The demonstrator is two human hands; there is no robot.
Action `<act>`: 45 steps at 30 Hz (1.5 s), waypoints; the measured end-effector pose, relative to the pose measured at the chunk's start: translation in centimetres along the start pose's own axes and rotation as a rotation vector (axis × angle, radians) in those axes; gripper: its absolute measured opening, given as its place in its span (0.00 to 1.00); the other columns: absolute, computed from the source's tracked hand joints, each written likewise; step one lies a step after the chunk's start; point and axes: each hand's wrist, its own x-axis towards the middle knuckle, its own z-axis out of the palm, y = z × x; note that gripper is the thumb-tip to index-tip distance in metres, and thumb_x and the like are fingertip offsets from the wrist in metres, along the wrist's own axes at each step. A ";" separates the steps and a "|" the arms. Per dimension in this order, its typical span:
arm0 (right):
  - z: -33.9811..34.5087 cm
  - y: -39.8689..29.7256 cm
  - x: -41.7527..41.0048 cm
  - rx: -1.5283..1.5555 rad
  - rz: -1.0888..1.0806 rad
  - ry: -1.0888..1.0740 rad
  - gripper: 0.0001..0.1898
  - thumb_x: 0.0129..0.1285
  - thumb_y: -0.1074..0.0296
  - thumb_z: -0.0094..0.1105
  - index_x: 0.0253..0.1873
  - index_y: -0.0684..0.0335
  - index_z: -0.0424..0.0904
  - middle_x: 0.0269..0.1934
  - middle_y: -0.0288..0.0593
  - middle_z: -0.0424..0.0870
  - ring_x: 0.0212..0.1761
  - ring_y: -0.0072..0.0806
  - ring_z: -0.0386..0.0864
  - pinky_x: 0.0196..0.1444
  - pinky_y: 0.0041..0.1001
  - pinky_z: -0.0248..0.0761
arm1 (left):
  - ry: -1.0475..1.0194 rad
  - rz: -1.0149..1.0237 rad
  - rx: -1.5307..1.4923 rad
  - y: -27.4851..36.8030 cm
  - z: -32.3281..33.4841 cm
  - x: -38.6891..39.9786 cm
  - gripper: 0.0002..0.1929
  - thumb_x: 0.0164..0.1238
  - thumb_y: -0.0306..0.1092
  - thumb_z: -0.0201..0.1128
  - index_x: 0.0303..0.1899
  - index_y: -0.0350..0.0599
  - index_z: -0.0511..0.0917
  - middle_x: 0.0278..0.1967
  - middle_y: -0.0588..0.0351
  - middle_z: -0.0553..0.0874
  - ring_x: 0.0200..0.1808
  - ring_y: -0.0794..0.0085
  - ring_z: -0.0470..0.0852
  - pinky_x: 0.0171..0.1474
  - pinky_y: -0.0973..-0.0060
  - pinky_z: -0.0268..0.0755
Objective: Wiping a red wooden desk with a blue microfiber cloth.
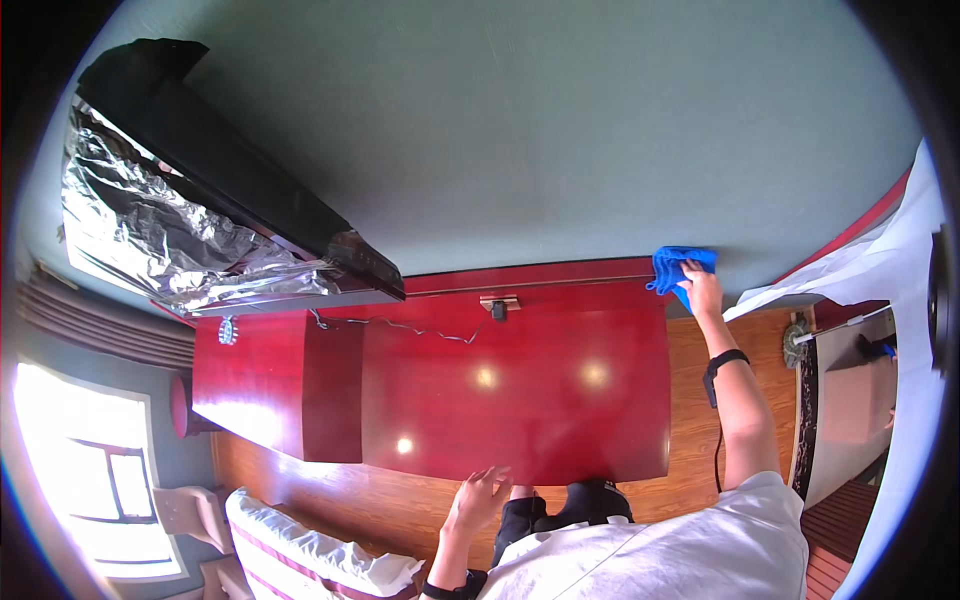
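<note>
My right hand (703, 289) grips a blue cloth (669, 268) and presses it against the right end of the red wooden panel (540, 271) along the wall. The cloth bunches under my fingers and overlaps the grey wall (570, 150). Below it lies the glossy red top of a wooden desk (517, 405). My left hand (478, 497) holds nothing; its slightly bent fingers are apart near the desk's front edge. Whether it touches that edge I cannot tell.
A wall-mounted television (277, 195) with crinkled foil (172, 217) juts out at upper left. A black plug (499, 310) sits in a socket, near a loose cable (420, 328). A glass ashtray (227, 331) rests on the raised cabinet (255, 382). Behind are a bed (322, 540) and a chair (193, 514); a mop (795, 341) stands right.
</note>
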 end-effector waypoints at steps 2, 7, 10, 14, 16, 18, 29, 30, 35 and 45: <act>0.3 -0.3 0.0 -0.064 -0.011 -0.019 0.25 0.59 0.65 0.73 0.63 0.53 0.84 0.67 0.44 0.80 0.69 0.38 0.79 0.66 0.36 0.77 | 0.001 -0.021 -0.022 -0.1 0.2 -0.3 0.14 0.74 0.34 0.63 0.53 0.36 0.83 0.45 0.40 0.90 0.49 0.51 0.90 0.53 0.60 0.82; 2.5 -8.2 -0.4 -0.077 -0.183 -0.011 0.23 0.61 0.59 0.71 0.62 0.51 0.84 0.64 0.45 0.83 0.67 0.41 0.80 0.61 0.38 0.81 | 0.051 -0.016 0.033 -0.1 -0.2 -1.2 0.14 0.75 0.33 0.63 0.54 0.35 0.82 0.45 0.41 0.91 0.50 0.53 0.90 0.52 0.62 0.82; 5.0 -13.2 1.0 -0.036 -0.279 0.062 0.19 0.58 0.57 0.72 0.54 0.51 0.87 0.53 0.44 0.89 0.57 0.41 0.86 0.49 0.41 0.84 | 0.094 0.010 0.040 -0.2 -0.3 -1.1 0.14 0.75 0.33 0.63 0.55 0.35 0.82 0.45 0.41 0.91 0.50 0.53 0.90 0.53 0.62 0.82; 7.1 -20.6 1.3 -0.019 -0.340 0.043 0.18 0.58 0.59 0.73 0.51 0.60 0.88 0.48 0.46 0.90 0.50 0.42 0.87 0.45 0.39 0.84 | 0.173 -0.062 -0.051 -0.9 -1.3 -1.8 0.15 0.76 0.33 0.62 0.58 0.37 0.81 0.45 0.42 0.90 0.49 0.52 0.90 0.53 0.62 0.82; 7.3 -24.0 1.2 0.001 -0.398 0.052 0.16 0.58 0.60 0.73 0.49 0.59 0.88 0.43 0.49 0.90 0.44 0.44 0.88 0.41 0.41 0.84 | 0.196 -0.090 -0.088 -1.3 -2.1 -2.2 0.16 0.76 0.32 0.62 0.59 0.37 0.80 0.46 0.42 0.90 0.49 0.52 0.90 0.54 0.62 0.82; 7.3 -27.3 1.3 0.030 -0.415 0.042 0.11 0.60 0.60 0.71 0.45 0.57 0.89 0.36 0.51 0.89 0.37 0.46 0.89 0.35 0.43 0.83 | 0.222 -0.127 -0.105 -1.3 -3.1 -2.4 0.16 0.75 0.33 0.61 0.60 0.38 0.79 0.44 0.43 0.90 0.52 0.52 0.88 0.56 0.61 0.80; 15.2 -46.2 2.5 0.216 -0.493 -0.120 0.19 0.59 0.60 0.77 0.54 0.56 0.85 0.47 0.54 0.89 0.48 0.50 0.88 0.50 0.46 0.81 | 0.356 -0.133 -0.233 -6.5 -7.5 -3.4 0.18 0.72 0.29 0.61 0.60 0.36 0.78 0.42 0.45 0.90 0.50 0.50 0.87 0.55 0.60 0.80; 16.4 -48.4 2.1 0.196 -0.621 -0.008 0.22 0.59 0.64 0.76 0.57 0.57 0.82 0.53 0.54 0.86 0.54 0.52 0.84 0.57 0.48 0.78 | 0.361 -0.139 -0.230 -7.3 -7.9 -3.6 0.18 0.72 0.29 0.61 0.60 0.36 0.78 0.42 0.45 0.90 0.50 0.50 0.87 0.55 0.60 0.80; 19.7 -56.6 2.3 0.330 -0.562 -0.045 0.16 0.71 0.59 0.58 0.55 0.64 0.82 0.52 0.57 0.86 0.54 0.53 0.84 0.56 0.48 0.76 | 0.384 -0.163 -0.195 -9.7 -9.7 -4.6 0.17 0.72 0.30 0.61 0.59 0.37 0.79 0.42 0.45 0.90 0.50 0.51 0.87 0.55 0.60 0.80; 16.9 -47.2 4.2 0.262 -0.384 -0.172 0.19 0.56 0.58 0.77 0.50 0.58 0.87 0.49 0.54 0.89 0.48 0.54 0.87 0.51 0.49 0.80 | 0.336 -0.199 -0.172 -8.7 -10.3 -4.7 0.16 0.75 0.34 0.61 0.58 0.38 0.81 0.44 0.44 0.90 0.49 0.51 0.88 0.55 0.60 0.81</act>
